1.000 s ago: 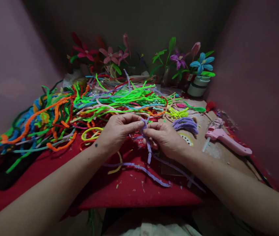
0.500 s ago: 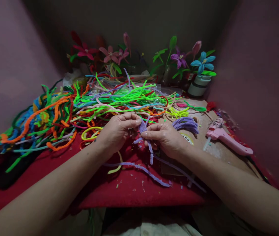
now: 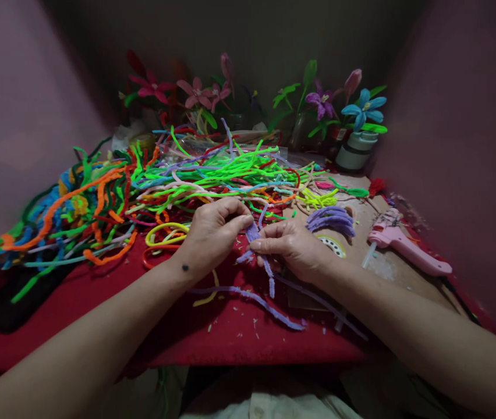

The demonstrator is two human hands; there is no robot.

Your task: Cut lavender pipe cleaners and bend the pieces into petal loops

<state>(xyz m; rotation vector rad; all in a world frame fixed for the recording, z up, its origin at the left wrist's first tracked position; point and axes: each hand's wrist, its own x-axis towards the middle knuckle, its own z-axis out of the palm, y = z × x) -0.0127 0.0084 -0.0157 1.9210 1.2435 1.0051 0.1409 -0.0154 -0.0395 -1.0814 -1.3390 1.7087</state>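
Observation:
Between my two hands is a folded bundle of purple pipe cleaners (image 3: 253,233), with loose ends sticking up and hanging down. My left hand (image 3: 219,233) pinches its upper left side between thumb and fingers. From the right, my right hand (image 3: 289,247) grips the lower part with thumb and forefinger. Two more purple pipe cleaners lie below on the red cloth, one long strand (image 3: 257,299) in front and another under my right forearm. Several bent purple pieces (image 3: 330,221) sit in a stack just right of my right hand.
A large heap of coloured pipe cleaners (image 3: 213,174) spreads across the back and left. To the right, a pink glue gun (image 3: 409,247) lies on cardboard, near a round yellow-rimmed spool (image 3: 332,245). Pipe cleaner flowers (image 3: 364,109) stand behind, some in a jar (image 3: 356,152).
My left hand has turned slightly at the wrist, showing more of its back. Both hands still pinch the purple bundle, at nearly the same place.

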